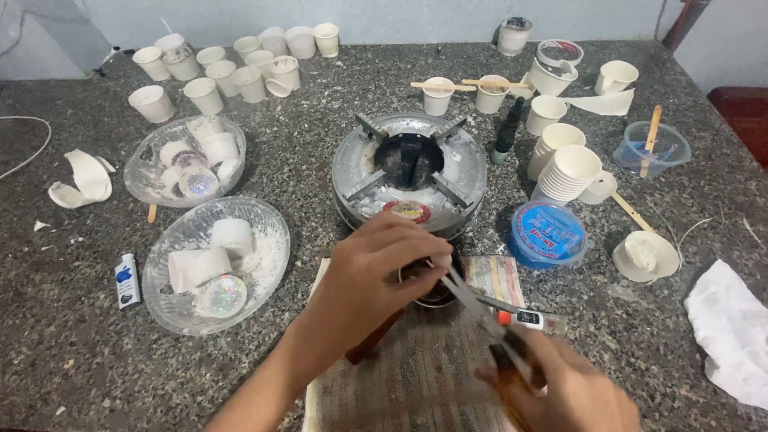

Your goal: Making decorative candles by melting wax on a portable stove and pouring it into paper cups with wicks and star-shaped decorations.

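Scissors (480, 308) at bottom centre, over striped mat (416, 376), blades angled toward small dark pot (436, 280) below stove (410, 170). Left hand (372, 276) pinched at blade tips, apparently holding something small there; cannot tell what. Right hand (564, 388) gripping handles. Judged: mid-snip; next calls for steady blade closure.

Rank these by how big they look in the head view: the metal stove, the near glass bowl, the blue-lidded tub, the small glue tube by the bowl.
1. Metal stove
2. Near glass bowl, close behind it and nearer the camera, so this order is unsure
3. Blue-lidded tub
4. Glue tube
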